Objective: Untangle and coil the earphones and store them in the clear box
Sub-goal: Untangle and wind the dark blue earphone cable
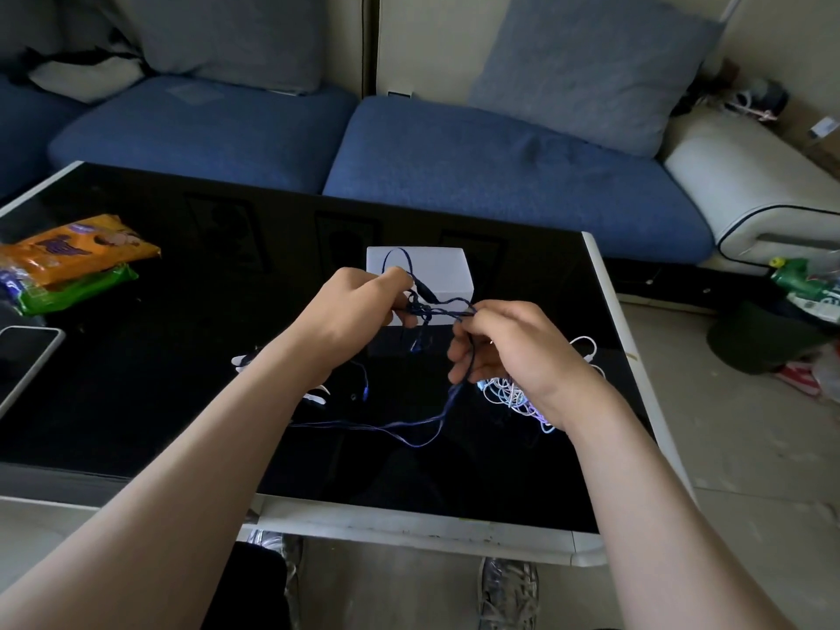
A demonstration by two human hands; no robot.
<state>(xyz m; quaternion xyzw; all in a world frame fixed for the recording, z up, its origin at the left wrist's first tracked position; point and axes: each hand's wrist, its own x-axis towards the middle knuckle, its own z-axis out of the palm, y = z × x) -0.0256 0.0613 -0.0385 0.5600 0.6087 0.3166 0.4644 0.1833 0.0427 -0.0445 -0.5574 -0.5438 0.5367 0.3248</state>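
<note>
Dark blue earphones (432, 309) hang in a tangle between my hands above the black table (136, 356). My left hand (352, 311) pinches the knot from the left, and a loop rises over its fingers. My right hand (504, 345) pinches the cord from the right. The rest of the cord trails down onto the table toward me. A pale, box-shaped container (436, 268), likely the clear box, stands right behind the knot. A pile of white earphones (509, 393) lies on the table under my right wrist.
An orange snack pack (77, 247) and a green pack (77, 288) lie at the table's left, with a phone (22, 356) at the left edge. Small white pieces (318, 397) lie by my left forearm. A blue sofa (454, 175) stands behind the table.
</note>
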